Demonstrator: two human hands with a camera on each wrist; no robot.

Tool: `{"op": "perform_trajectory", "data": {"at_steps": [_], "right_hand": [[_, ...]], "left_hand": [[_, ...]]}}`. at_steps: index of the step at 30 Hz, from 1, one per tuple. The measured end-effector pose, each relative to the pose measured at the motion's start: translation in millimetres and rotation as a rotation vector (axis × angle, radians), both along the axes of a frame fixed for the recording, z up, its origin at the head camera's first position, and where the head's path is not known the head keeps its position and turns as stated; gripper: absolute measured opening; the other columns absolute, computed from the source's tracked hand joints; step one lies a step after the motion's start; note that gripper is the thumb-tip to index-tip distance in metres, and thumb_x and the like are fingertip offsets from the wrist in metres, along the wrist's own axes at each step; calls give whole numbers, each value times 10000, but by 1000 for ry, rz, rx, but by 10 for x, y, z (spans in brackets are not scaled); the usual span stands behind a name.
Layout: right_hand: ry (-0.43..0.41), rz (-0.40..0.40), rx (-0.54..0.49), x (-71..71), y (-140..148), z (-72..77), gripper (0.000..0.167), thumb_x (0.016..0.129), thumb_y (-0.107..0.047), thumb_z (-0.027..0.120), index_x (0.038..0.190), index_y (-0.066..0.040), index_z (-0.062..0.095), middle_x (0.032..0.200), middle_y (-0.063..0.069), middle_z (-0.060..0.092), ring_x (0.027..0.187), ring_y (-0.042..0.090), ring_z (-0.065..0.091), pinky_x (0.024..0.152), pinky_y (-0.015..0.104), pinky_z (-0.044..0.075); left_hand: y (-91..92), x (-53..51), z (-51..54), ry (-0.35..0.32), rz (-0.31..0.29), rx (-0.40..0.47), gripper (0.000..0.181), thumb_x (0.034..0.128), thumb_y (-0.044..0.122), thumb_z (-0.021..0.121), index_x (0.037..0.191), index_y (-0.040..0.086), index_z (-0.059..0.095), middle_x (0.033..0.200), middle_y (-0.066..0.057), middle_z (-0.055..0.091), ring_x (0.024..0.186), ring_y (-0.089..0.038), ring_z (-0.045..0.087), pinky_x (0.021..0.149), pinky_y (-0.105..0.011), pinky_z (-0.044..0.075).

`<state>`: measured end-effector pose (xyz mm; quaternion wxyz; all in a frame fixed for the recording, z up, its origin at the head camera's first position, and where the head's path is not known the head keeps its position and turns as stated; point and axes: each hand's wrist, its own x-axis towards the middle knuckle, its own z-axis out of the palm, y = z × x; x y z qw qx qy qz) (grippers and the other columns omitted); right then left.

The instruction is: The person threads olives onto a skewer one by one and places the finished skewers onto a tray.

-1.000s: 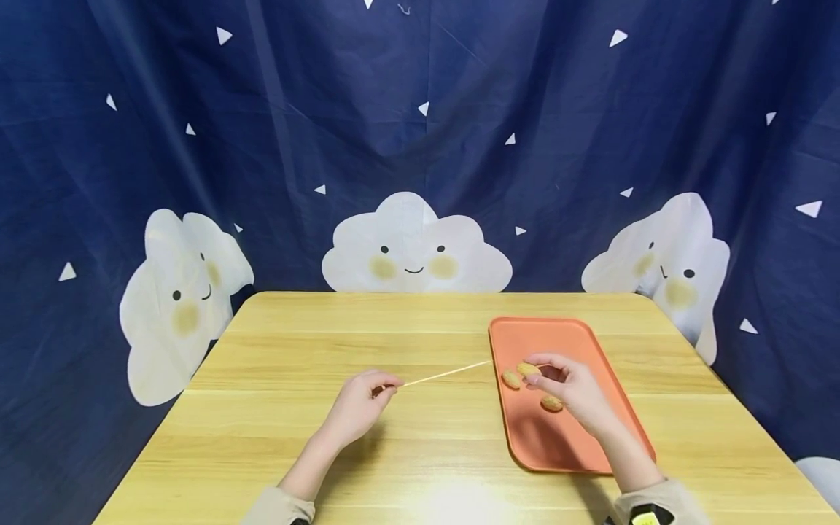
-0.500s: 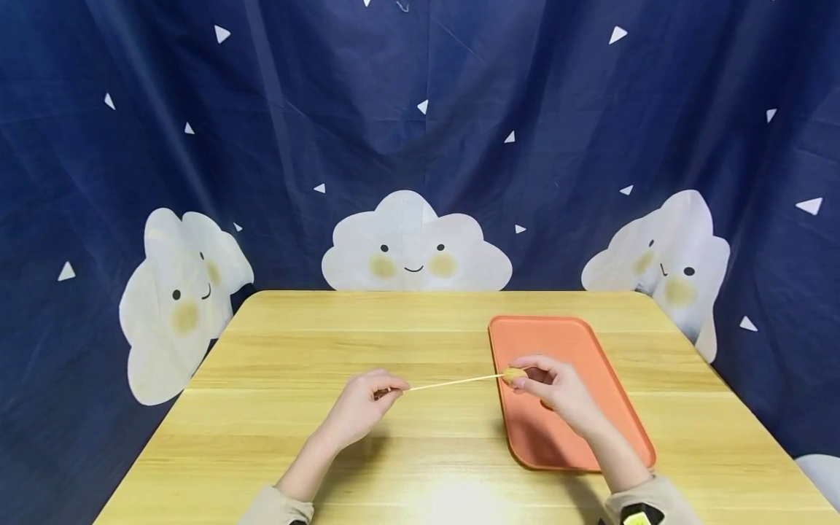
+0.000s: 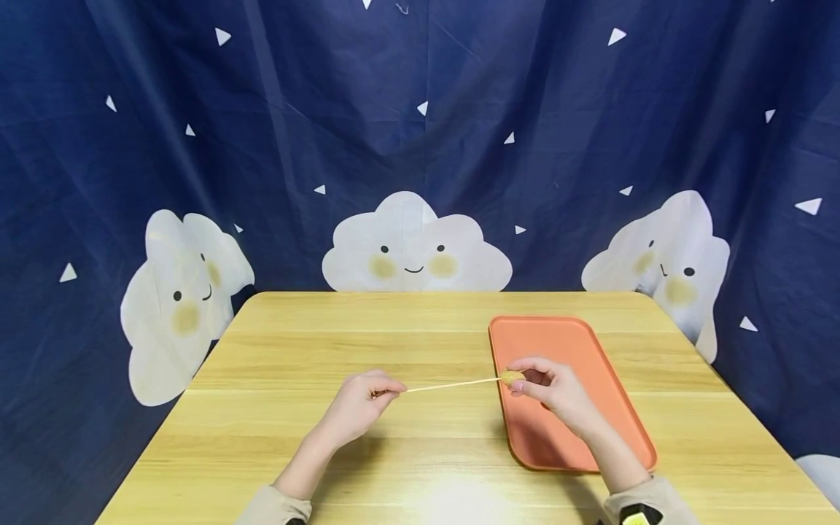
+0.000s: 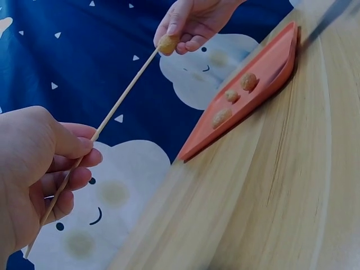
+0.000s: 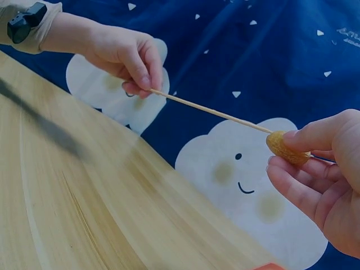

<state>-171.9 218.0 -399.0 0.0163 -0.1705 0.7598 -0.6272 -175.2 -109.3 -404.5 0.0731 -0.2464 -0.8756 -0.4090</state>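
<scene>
Head view shows your left hand (image 3: 361,405) pinching a thin pale stick (image 3: 453,384) between thumb and forefinger, its other fingers loosely bent. Your right hand (image 3: 558,394) pinches a golden-brown oval lump (image 3: 511,378) between thumb and fingertips. From your left hand the stick points just short of 3 o'clock, and its far end meets the lump; whether it goes inside, you cannot tell. Seen from your right wrist, the stick slopes toward 4 o'clock and the lump's long axis lies roughly in line with it. Both are raised over the table (image 3: 367,328), the lump above the 9 o'clock edge of the orange tray (image 3: 558,335). Left wrist view shows three similar lumps (image 4: 248,81) in that tray. White marks (image 5: 350,37) toward 2 o'clock in the right wrist view are too blurred to read.
</scene>
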Motion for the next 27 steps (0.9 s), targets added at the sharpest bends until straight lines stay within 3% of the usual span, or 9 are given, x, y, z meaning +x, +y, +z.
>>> {"op": "perform_trajectory", "data": {"at_steps": [5, 14, 21, 27], "right_hand": [[12, -5, -3, -1, -1, -10, 304, 839, -71, 668, 1088, 82, 585, 848, 13, 666, 758, 158, 640, 493, 206, 394], [81, 70, -72, 2, -11, -64, 263, 833, -1, 653, 1051, 127, 581, 934, 18, 662, 767, 125, 632, 661, 273, 527], [113, 115, -85, 4, -21, -58, 234, 838, 13, 640, 1049, 105, 597, 938, 30, 652, 770, 187, 640, 684, 324, 533], [123, 129, -99, 4, -34, -55, 208, 832, 29, 638, 1034, 77, 618, 928, 18, 644, 765, 136, 632, 676, 312, 533]], "left_hand": [[16, -3, 5, 11, -33, -2, 149, 832, -18, 635, 911, 54, 739, 825, -5, 658, 704, -57, 535, 631, -234, 467], [39, 8, -27, -19, -51, -9, 150, 840, -17, 627, 930, 37, 733, 820, 39, 650, 697, -51, 527, 624, -230, 464], [55, 8, -11, -19, -51, -12, 150, 833, -29, 628, 922, 30, 734, 819, 21, 656, 687, -50, 524, 611, -227, 463], [80, 10, 6, -35, -65, -3, 155, 838, -40, 614, 920, 19, 731, 843, -36, 668, 682, -51, 526, 601, -223, 466]]}}
